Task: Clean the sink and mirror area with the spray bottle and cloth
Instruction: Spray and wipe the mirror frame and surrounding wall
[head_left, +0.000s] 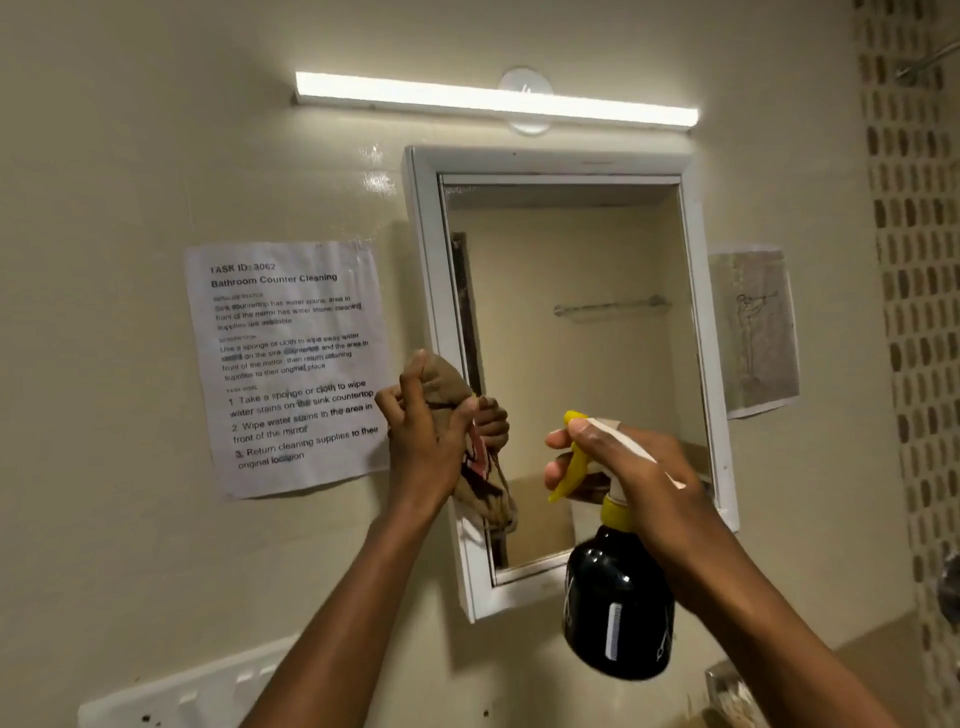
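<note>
A white-framed mirror (571, 322) hangs on the beige wall. My left hand (423, 436) grips a bunched brown patterned cloth (483, 483) and presses it against the mirror's lower left edge. My right hand (618, 467) holds a black spray bottle (618, 608) by its neck, in front of the mirror's lower right part. Its yellow trigger and nozzle point left toward the glass, with my fingers on the trigger. The sink is out of view.
A printed task sheet (291, 364) is taped left of the mirror, a sketch on paper (756, 332) to its right. A lit tube light (493, 98) runs above. A white switch plate (192, 691) sits at the lower left, a metal tap (724, 680) at the lower right.
</note>
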